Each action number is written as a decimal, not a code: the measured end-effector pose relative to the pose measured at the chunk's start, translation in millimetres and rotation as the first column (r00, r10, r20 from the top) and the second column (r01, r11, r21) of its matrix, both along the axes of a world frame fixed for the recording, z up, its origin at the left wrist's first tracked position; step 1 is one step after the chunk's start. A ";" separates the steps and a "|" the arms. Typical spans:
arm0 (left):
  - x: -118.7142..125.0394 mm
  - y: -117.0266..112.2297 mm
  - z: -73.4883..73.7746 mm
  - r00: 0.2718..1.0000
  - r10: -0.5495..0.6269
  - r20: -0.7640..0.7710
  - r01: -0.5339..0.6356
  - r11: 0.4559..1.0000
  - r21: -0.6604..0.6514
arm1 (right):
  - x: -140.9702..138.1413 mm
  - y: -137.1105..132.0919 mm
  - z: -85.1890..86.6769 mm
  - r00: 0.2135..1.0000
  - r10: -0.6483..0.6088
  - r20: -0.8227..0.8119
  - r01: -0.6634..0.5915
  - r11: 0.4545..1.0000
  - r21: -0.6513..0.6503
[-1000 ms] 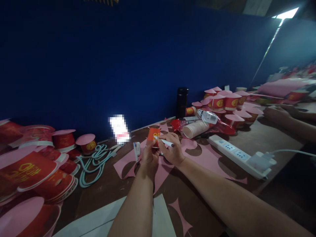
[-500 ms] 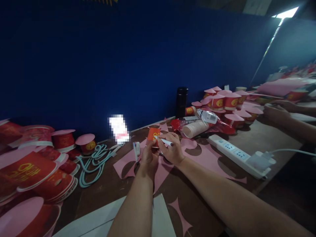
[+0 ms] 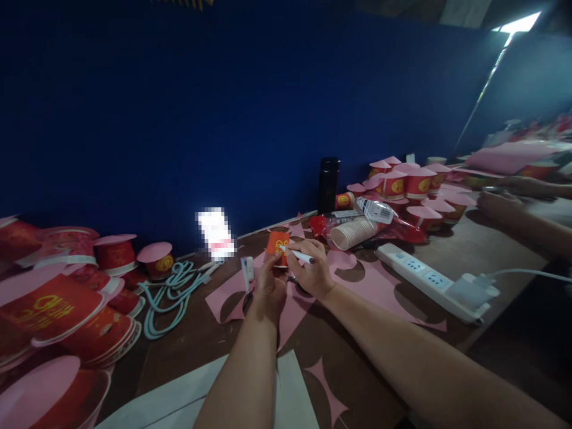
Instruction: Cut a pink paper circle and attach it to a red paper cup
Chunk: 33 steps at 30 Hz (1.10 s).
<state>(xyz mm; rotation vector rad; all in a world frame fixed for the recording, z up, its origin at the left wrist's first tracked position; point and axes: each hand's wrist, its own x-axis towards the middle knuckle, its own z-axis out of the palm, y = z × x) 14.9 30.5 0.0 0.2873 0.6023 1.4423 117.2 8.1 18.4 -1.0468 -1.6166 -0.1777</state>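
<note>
Red cup (image 3: pixel 274 239), white pen (image 3: pixel 304 257)
Left hand (image 3: pixel 271 281) grips the cup (likely bracing it); right hand (image 3: pixel 316 273) pinches the pen, tip near yellow lettering (image 3: pixel 279 243).

Dim scene; bright light (image 3: pixel 522 24) upper right; glowing pixelated patch (image 3: pixel 216 233); edges stretched, soft.

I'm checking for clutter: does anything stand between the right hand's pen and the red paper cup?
Nothing visible does. The white pen in the right hand has its tip at the printed side of the red paper cup, which the left hand holds.
</note>
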 end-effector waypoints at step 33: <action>-1.0 -2.9 5.7 1.000 0.026 -0.009 -0.026 1.000 -0.005 | 4.1 2.6 0.3 0.998 -0.041 -0.050 0.042 0.999 0.012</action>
